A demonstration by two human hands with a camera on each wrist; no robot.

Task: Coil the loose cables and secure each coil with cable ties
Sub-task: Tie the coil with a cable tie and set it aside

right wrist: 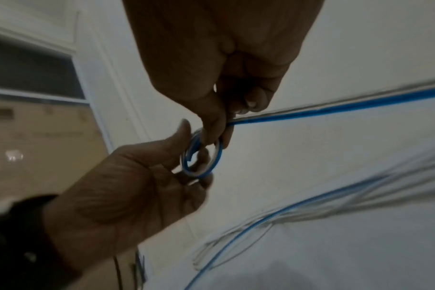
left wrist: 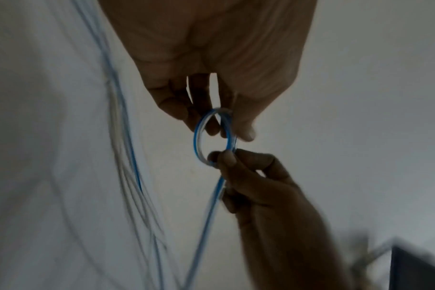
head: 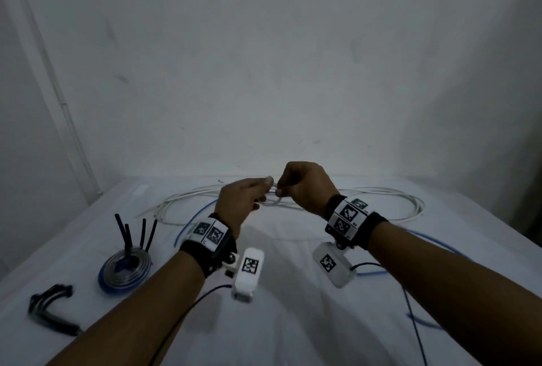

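Both hands are raised above the white table (head: 293,292), close together. My left hand (head: 249,192) pinches a small loop (left wrist: 212,135) of blue-and-white cable between thumb and fingers. My right hand (head: 296,181) grips the same cable (right wrist: 335,109) where it leaves the loop (right wrist: 201,157), fingers curled round it. The rest of this cable trails off to the right over the table (head: 425,242). A loose white cable (head: 404,204) lies in wide loops behind the hands. A finished blue-and-clear coil (head: 126,272) with black ties (head: 137,233) sticking up sits at the left.
A bundle of black cable ties (head: 50,304) lies near the front left edge. A thin black lead (head: 181,315) hangs from the left wrist camera. A white wall (head: 264,72) stands just behind the table.
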